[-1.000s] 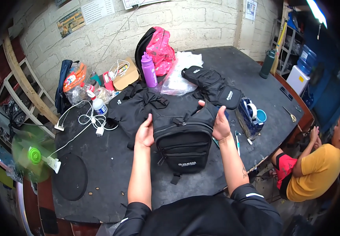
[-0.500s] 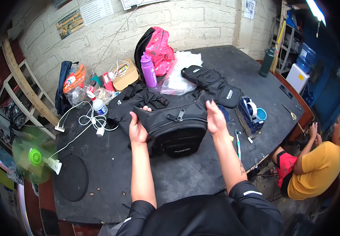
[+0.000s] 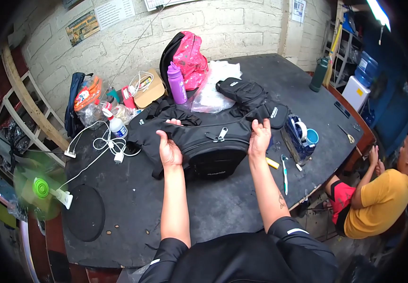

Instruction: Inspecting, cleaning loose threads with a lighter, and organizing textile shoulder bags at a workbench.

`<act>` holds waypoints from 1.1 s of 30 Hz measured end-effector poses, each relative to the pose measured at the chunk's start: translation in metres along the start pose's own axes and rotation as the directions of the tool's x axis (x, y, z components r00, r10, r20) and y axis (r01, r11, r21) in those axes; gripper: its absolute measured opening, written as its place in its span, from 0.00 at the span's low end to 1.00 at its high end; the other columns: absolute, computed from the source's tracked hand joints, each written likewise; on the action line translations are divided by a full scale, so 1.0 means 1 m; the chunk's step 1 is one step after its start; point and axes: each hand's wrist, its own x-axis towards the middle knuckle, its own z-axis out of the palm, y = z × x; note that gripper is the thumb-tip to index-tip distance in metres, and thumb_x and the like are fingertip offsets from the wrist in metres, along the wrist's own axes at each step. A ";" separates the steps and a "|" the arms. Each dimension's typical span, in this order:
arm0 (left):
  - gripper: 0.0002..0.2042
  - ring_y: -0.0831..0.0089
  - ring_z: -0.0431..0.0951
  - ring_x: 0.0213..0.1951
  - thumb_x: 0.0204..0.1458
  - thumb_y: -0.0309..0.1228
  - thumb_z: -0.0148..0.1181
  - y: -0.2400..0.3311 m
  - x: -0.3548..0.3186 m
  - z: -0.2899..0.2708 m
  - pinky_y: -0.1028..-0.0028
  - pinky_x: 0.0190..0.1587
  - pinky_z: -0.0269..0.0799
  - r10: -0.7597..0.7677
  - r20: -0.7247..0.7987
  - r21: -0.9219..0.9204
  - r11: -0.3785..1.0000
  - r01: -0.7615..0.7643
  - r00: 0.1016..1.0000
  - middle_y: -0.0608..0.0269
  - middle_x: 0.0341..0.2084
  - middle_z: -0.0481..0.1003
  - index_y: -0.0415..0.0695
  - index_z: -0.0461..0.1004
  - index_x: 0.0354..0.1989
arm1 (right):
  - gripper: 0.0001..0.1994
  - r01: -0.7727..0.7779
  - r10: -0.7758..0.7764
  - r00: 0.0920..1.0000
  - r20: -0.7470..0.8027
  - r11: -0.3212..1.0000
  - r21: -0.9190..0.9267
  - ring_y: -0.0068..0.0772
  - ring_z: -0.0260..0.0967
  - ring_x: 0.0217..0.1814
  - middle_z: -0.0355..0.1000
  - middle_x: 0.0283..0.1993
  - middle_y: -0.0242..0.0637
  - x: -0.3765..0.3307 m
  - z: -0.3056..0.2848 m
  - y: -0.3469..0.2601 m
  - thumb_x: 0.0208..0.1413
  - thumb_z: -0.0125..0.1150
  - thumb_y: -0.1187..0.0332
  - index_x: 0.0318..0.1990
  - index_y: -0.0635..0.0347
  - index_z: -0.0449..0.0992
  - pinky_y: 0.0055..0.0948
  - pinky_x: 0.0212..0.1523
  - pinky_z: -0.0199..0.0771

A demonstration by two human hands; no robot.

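Note:
A black bag [image 3: 218, 162] with a rounded front pocket and a large zipper pull rests on the dark table between my hands. My left hand [image 3: 170, 148] grips its left side, thumb up on the near face and some fingers behind the fabric. On the other side my right hand [image 3: 259, 138] pinches the bag's right edge, where a wide strap joins it. Straps spread out behind the bag, and smaller black pouches [image 3: 242, 90] lie beyond it. The bag's underside is hidden.
Right of the bag are a toothbrush [image 3: 285, 175], a yellow stick-like item [image 3: 272, 163] and a tool tray [image 3: 300, 141]. Farther back stand a purple bottle [image 3: 176, 85], a pink backpack [image 3: 190, 61] and a spray bottle [image 3: 117, 126]. A green fan [image 3: 41, 187] is left; a person in yellow [image 3: 378, 203] sits right.
The bag's front has shifted slightly away from me and tilted. My right hand's fingers have closed on its edge, and the left hand has moved slightly right. The yellow item shows more.

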 end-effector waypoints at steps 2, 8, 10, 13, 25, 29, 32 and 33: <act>0.25 0.64 0.70 0.55 0.58 0.45 0.48 -0.003 0.003 -0.006 0.63 0.60 0.63 0.078 -0.002 -0.009 0.997 -0.078 0.997 0.56 0.51 0.71 0.37 0.66 0.55 | 0.23 -0.101 0.093 0.993 0.071 0.989 0.105 0.11 0.58 0.29 0.61 0.27 0.22 -0.003 0.003 -0.006 0.52 0.58 0.82 0.55 0.68 0.60 0.11 0.35 0.59; 0.26 0.63 0.69 0.55 0.60 0.46 0.44 0.006 0.010 -0.015 0.62 0.61 0.63 -0.176 0.068 -0.049 0.983 0.179 0.982 0.55 0.53 0.70 0.38 0.63 0.57 | 0.15 -0.371 0.357 0.928 0.107 0.915 0.160 0.19 0.65 0.50 0.70 0.46 0.28 0.003 0.003 -0.021 0.57 0.58 0.72 0.51 0.62 0.66 0.20 0.55 0.61; 0.26 0.61 0.65 0.60 0.62 0.46 0.40 0.012 0.010 -0.011 0.60 0.65 0.55 -0.245 0.175 -0.061 0.964 0.259 0.954 0.53 0.57 0.66 0.37 0.59 0.61 | 0.14 -0.337 0.321 0.931 0.174 0.939 0.069 0.19 0.64 0.51 0.70 0.46 0.27 0.008 0.000 -0.019 0.57 0.58 0.71 0.50 0.61 0.67 0.21 0.56 0.60; 0.30 0.54 0.63 0.60 0.62 0.50 0.36 0.020 0.008 -0.002 0.56 0.65 0.55 -0.260 0.171 -0.099 0.955 0.279 0.950 0.47 0.57 0.65 0.35 0.59 0.60 | 0.12 -0.258 0.252 0.957 0.144 0.966 0.024 0.20 0.64 0.52 0.69 0.46 0.26 0.018 -0.006 -0.008 0.57 0.58 0.70 0.48 0.58 0.69 0.21 0.56 0.59; 0.30 0.58 0.68 0.47 0.61 0.54 0.33 0.036 0.055 -0.026 0.58 0.59 0.57 -0.509 0.685 -0.074 0.662 0.746 0.521 0.46 0.45 0.71 0.35 0.70 0.43 | 0.12 -0.435 0.395 0.893 0.216 0.880 0.190 0.25 0.63 0.55 0.69 0.47 0.28 0.062 -0.036 0.014 0.57 0.57 0.71 0.49 0.56 0.68 0.29 0.61 0.59; 0.27 0.59 0.70 0.37 0.61 0.53 0.38 0.047 0.061 -0.018 0.57 0.55 0.60 -0.742 0.087 0.193 0.667 0.719 0.665 0.45 0.39 0.72 0.37 0.70 0.36 | 0.13 -0.452 0.406 0.882 0.237 0.872 0.190 0.24 0.63 0.56 0.69 0.48 0.29 0.075 -0.042 0.017 0.57 0.57 0.71 0.50 0.59 0.68 0.25 0.62 0.57; 0.26 0.53 0.72 0.44 0.59 0.52 0.44 0.048 0.059 -0.001 0.56 0.49 0.66 -0.499 -0.431 0.540 0.525 0.658 0.752 0.44 0.45 0.70 0.35 0.69 0.39 | 0.14 -0.438 0.398 0.890 0.221 0.882 0.172 0.23 0.63 0.56 0.69 0.49 0.29 0.078 -0.043 0.017 0.57 0.57 0.72 0.50 0.61 0.68 0.23 0.63 0.55; 0.26 0.53 0.72 0.46 0.58 0.52 0.46 0.050 0.059 0.005 0.57 0.48 0.68 -0.439 -0.474 0.629 0.439 0.642 0.764 0.44 0.46 0.70 0.35 0.69 0.40 | 0.14 -0.428 0.396 0.897 0.195 0.889 0.163 0.23 0.63 0.56 0.69 0.49 0.30 0.078 -0.042 0.017 0.57 0.58 0.72 0.50 0.61 0.68 0.22 0.63 0.55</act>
